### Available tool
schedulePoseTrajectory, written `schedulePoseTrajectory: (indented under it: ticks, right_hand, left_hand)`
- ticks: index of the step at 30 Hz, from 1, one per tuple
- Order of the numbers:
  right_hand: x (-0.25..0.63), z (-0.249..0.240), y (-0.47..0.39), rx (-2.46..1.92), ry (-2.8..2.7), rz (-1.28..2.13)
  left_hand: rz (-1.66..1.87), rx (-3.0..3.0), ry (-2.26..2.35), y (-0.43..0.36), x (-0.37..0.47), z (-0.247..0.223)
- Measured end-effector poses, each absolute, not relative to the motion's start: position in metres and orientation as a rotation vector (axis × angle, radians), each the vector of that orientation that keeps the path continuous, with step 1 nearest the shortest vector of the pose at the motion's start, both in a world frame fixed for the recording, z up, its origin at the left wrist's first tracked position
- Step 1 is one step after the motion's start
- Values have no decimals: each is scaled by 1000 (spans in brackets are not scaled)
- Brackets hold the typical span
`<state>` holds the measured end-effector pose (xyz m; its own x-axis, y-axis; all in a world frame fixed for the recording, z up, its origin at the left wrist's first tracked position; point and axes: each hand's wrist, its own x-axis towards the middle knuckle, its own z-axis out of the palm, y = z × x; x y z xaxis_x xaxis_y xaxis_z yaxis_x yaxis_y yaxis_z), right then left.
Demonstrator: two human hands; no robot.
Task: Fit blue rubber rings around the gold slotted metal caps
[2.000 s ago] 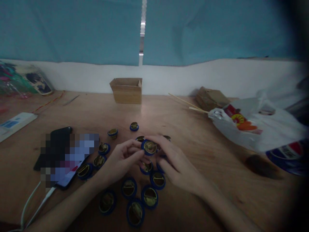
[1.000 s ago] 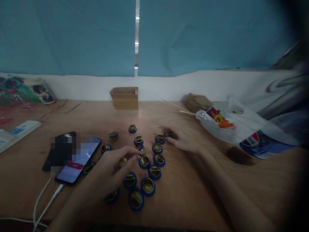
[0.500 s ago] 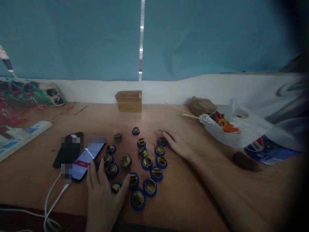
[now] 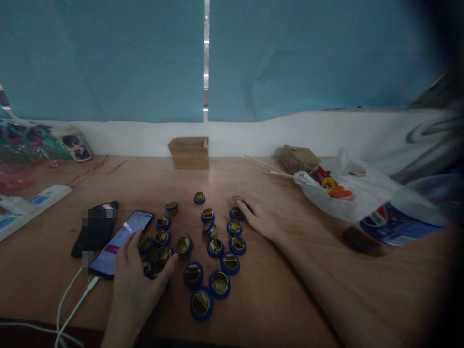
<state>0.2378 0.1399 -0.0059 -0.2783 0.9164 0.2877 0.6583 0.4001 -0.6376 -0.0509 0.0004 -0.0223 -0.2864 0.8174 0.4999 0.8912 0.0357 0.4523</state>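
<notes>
Several round pieces (image 4: 193, 274) with blue rims and brass-coloured backs, which look like pin badges, lie scattered on the table in front of me. My left hand (image 4: 136, 270) is open, fingers and thumb apart, over the left group and the lower right edge of the phone (image 4: 121, 241). It partly covers some pieces, and whether its fingertips touch the screen I cannot tell. Flat on the wood rests my right hand (image 4: 259, 217), open and holding nothing. Its fingers lie beside the upper right blue-rimmed piece (image 4: 237, 213), partly hiding it.
A dark object (image 4: 99, 227) lies beside the phone, with white cables (image 4: 74, 290) below. A power strip (image 4: 47, 203) is at left. Toward the wall stands an open cardboard box (image 4: 190, 157). At right are a plastic bag (image 4: 377, 188) and a bottle with a blue label (image 4: 395, 222).
My left hand has moved left toward the phone, its thumb leaving a lower middle piece uncovered. My right hand stays beside the same piece. The whole view has shifted slightly.
</notes>
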Motion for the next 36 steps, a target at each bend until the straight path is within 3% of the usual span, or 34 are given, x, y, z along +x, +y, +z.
schedulePoseTrajectory:
  ticks: [11,16,21,26,31,36]
  right_hand:
    - [238,-8,141,-1354,-2015,589]
    - [238,-10,141,-1370,-2041,578]
    - [251,15,133,-1389,-2070,480]
    - [240,41,66,-1304,-2217,350]
    - [191,-7,-21,-1371,-2129,345]
    - [180,-39,-32,-1500,-2022,234]
  left_hand:
    - [-1248,-2394,-2117,3,20,-21]
    - [-1159,-2406,-2106,16,44,-22]
    - [-1091,-2372,-2006,20,18,-4]
    - [-979,-2305,-1995,61,-43,8]
    - [-684,-2569,-1972,117,-63,-3]
    - [-655,-2722,-1888,139,-43,-5]
